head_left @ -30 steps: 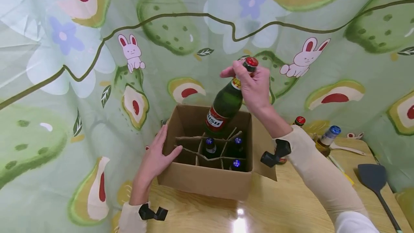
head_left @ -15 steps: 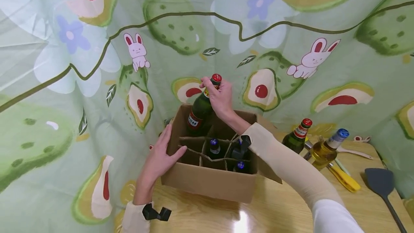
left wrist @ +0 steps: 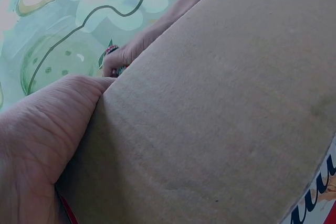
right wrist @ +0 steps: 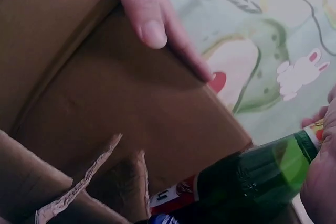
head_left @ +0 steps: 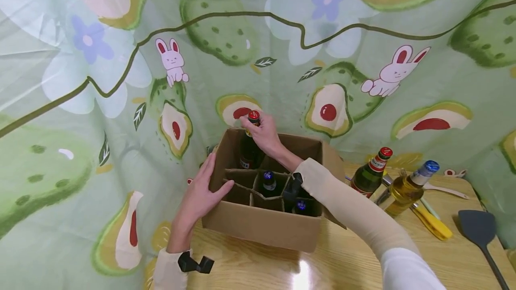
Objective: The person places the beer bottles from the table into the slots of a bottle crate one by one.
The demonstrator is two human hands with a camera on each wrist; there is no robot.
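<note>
Apparently, we are looking at a green bottle being set into the back-left space of a cardboard box.
The right hand grips the bottle by its neck, and its lower part is inside the box; we cannot see whether the base touches the bottom. The left hand rests straight-fingered along the box's left side, thumb over the rim, not clenched. Blue-capped bottles sit farther forward in the box, and a second green bottle stands on the tabletop. We judge this step to be placing; the next move probably calls for lowering straight down until it sits firmly, the box steadied, then loosening the grip.
</note>
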